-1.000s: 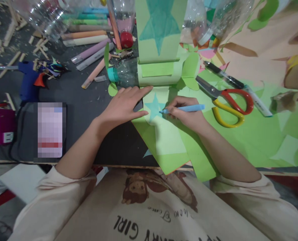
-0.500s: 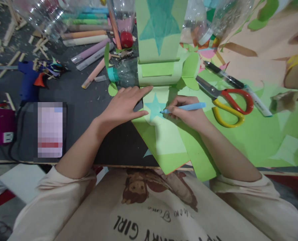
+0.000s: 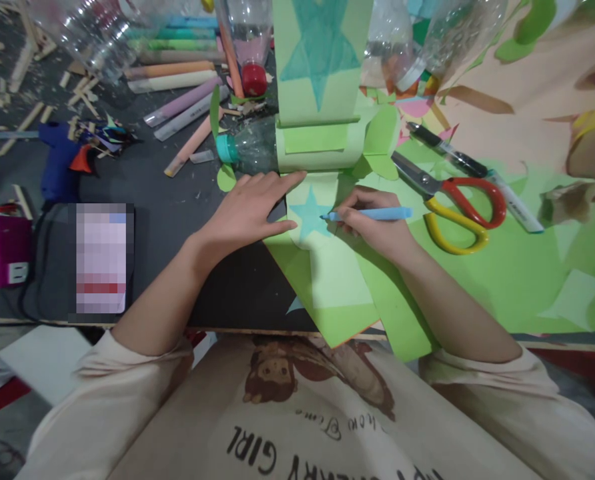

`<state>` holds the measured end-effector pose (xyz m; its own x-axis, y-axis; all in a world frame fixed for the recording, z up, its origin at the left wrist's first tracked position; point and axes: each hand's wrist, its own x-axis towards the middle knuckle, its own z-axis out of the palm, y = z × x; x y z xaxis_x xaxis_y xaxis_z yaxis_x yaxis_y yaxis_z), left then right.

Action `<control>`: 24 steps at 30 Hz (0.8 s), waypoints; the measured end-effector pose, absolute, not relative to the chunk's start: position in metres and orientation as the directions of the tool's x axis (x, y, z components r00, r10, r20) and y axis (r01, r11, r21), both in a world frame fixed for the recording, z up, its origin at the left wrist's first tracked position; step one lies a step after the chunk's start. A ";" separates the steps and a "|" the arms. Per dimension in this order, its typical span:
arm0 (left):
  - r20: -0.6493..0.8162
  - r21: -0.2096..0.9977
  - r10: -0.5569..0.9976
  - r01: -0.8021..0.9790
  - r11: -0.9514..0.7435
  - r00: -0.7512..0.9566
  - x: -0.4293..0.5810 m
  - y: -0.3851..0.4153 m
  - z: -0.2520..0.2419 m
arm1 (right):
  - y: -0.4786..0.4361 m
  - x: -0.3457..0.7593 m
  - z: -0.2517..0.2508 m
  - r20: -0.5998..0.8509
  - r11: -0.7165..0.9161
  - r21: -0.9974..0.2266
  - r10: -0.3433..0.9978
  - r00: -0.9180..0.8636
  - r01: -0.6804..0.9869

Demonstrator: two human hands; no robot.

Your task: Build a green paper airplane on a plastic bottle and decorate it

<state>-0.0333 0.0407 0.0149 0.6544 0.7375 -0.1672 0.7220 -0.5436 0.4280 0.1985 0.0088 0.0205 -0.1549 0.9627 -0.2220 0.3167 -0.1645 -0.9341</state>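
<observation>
A blue felt-tip pen [image 3: 377, 213] is gripped in my right hand [image 3: 370, 217], its tip on a blue star [image 3: 310, 213] coloured on pale green paper [image 3: 340, 277]. Fingers spread, my left hand [image 3: 252, 207] lies flat at the left of the star and touches the paper's edge with its fingertips. Just beyond both hands, a clear bottle [image 3: 255, 143] with a turquoise cap lies on its side, wrapped in green paper [image 3: 322, 157]. A strip with a bigger blue star [image 3: 320, 53] stretches away from it at the top.
Scissors [image 3: 447, 203] with red and yellow handles lie to the right, beside a black marker [image 3: 447, 150]. On the left are a blue glue gun [image 3: 57, 160], a phone [image 3: 102, 260] and a purple box [image 3: 2, 250]. Several coloured pens [image 3: 172, 70] and plastic bottles lie behind.
The pen tip has shifted slightly up on the star, with my right hand tilting a little. My left hand stays in place.
</observation>
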 end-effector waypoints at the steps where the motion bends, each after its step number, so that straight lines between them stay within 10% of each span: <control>1: -0.163 0.427 0.739 0.722 -0.545 0.654 -0.033 0.041 0.015 | 0.009 0.198 0.021 -0.225 -0.167 -0.933 0.962 -0.154 0.320; 11: -0.116 0.437 0.749 0.711 -0.551 0.652 -0.033 0.039 0.018 | 0.010 0.202 0.019 -0.268 -0.227 -0.947 0.948 -0.170 0.228; 17: 0.157 0.406 0.984 0.902 -0.144 0.086 -0.060 0.049 0.039 | 0.008 0.210 0.011 -0.230 -0.218 -0.973 0.949 -0.214 0.081; 24: -0.088 0.191 0.989 0.977 -0.097 0.115 -0.083 0.066 0.050 | 0.013 0.215 0.010 -0.214 -0.254 -0.959 0.940 -0.266 -0.128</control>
<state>-0.0829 0.0655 0.0495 0.1154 0.9894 -0.0884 0.9768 -0.0968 0.1912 0.2146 0.0131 0.0099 -0.2655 0.9401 -0.2137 -0.1278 -0.2540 -0.9587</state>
